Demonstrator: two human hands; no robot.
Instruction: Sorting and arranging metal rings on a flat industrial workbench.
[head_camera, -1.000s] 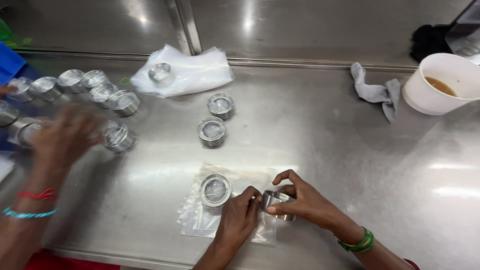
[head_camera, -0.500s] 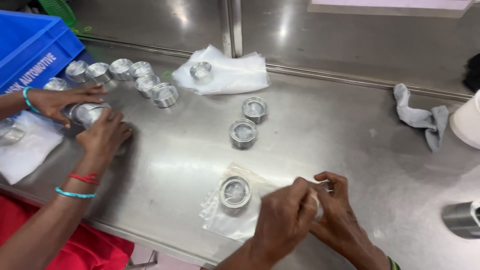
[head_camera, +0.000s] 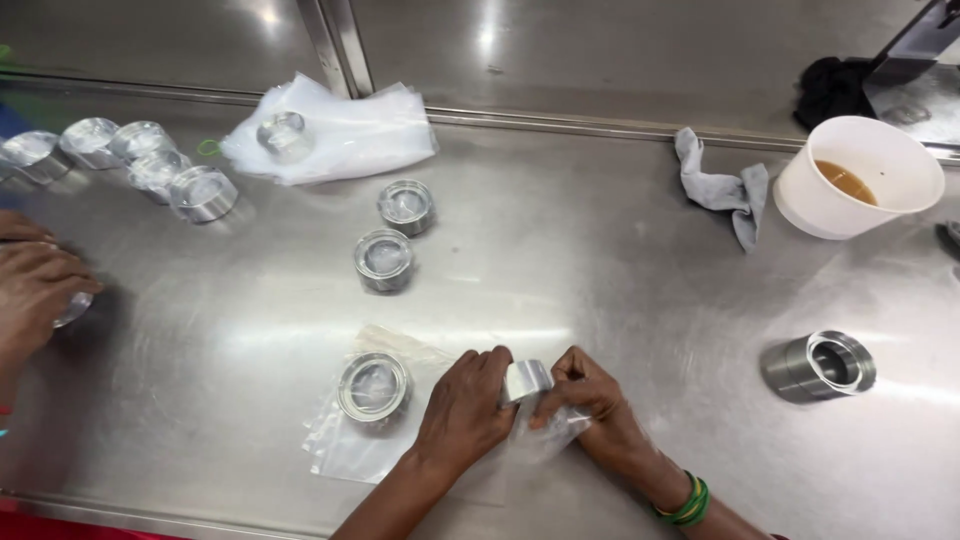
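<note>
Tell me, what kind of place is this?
Probably a factory packing bench. The table is bare steel, many alike metal rings sit on it, and clear bags lie ready. Both hands hold one ring over a bag, and a co-worker's hand handles another.

Metal ring (head_camera: 374, 387) on plastic bags (head_camera: 345, 450), left of both hands

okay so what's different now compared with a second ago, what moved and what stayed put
The co-worker's hands drew back from the cluster of wrapped rings to the table's left edge. The left hand and right hand keep holding the small metal ring over the clear bags. The white bowl and grey rag stayed put.
</note>
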